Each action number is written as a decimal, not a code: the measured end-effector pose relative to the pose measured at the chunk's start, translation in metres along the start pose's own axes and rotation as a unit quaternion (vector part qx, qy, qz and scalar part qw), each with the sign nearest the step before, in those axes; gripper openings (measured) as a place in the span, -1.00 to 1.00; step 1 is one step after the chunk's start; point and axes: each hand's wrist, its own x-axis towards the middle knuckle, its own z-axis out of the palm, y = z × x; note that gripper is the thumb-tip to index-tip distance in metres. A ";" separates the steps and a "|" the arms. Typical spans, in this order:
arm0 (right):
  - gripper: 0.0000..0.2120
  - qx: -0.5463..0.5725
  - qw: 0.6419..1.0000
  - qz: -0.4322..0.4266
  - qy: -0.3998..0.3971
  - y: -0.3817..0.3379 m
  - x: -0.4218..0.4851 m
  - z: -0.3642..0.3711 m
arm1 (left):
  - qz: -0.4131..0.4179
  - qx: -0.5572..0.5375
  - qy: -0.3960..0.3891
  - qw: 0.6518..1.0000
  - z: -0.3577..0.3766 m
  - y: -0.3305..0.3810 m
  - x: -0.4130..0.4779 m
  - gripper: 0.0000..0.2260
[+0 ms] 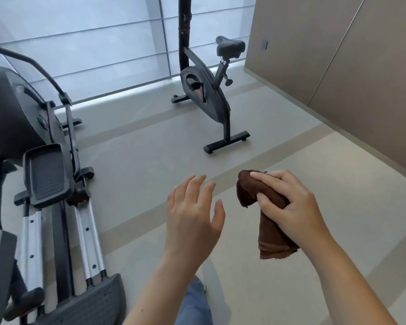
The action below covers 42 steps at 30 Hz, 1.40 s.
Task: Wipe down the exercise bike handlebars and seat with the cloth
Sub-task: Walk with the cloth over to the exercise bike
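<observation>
A black exercise bike (204, 90) stands across the floor by the window, well beyond my hands. Its black seat (231, 46) shows at the upper right of the frame; the handlebars are out of view above the top edge. My right hand (288, 205) grips a folded brown cloth (271, 240), which hangs down below the fingers. My left hand (193, 212) hovers beside it with fingers spread and relaxed, holding nothing.
A grey elliptical trainer (45, 179) with foot plates and metal rails fills the left side. A beige wall (338, 66) runs along the right. Blinds cover the window (92, 43) behind the bike. Open grey floor (150, 148) lies between me and the bike.
</observation>
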 end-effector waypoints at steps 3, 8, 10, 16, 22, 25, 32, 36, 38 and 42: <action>-0.66 -0.019 1.000 -0.016 -0.010 -0.009 0.074 0.032 | -0.007 -0.020 0.003 1.000 0.006 -0.047 0.061 -0.69; -0.62 -0.030 0.997 -0.064 -0.036 -0.039 0.195 0.090 | -0.028 -0.007 0.017 0.999 0.006 -0.127 0.155 -0.67; -0.63 -0.027 0.995 -0.080 -0.044 -0.046 0.232 0.114 | -0.032 0.000 0.026 0.999 0.006 -0.154 0.186 -0.67; -0.66 0.005 0.995 -0.084 -0.060 -0.049 0.321 0.173 | -0.040 0.008 0.031 0.999 0.013 -0.210 0.247 -0.68; -0.66 0.009 0.989 -0.112 -0.100 -0.041 0.431 0.237 | -0.076 0.028 0.041 0.996 0.038 -0.280 0.330 -0.68; -0.65 0.025 0.987 -0.121 -0.107 -0.038 0.461 0.252 | -0.045 0.047 0.043 0.997 0.046 -0.302 0.358 -0.69; -0.66 0.075 0.983 -0.159 -0.057 -0.036 0.659 0.293 | -0.048 0.077 0.071 0.993 0.079 -0.385 0.539 -0.68; -0.65 0.069 0.984 -0.160 -0.021 -0.031 0.740 0.297 | -0.039 0.074 0.082 0.993 0.096 -0.414 0.615 -0.69; -0.66 0.071 0.986 -0.152 -0.010 -0.027 0.769 0.298 | -0.031 0.068 0.079 0.994 0.107 -0.424 0.643 -0.68; -0.67 0.069 0.989 -0.133 0.000 -0.015 0.819 0.307 | -0.012 0.054 0.071 0.996 0.132 -0.443 0.697 -0.68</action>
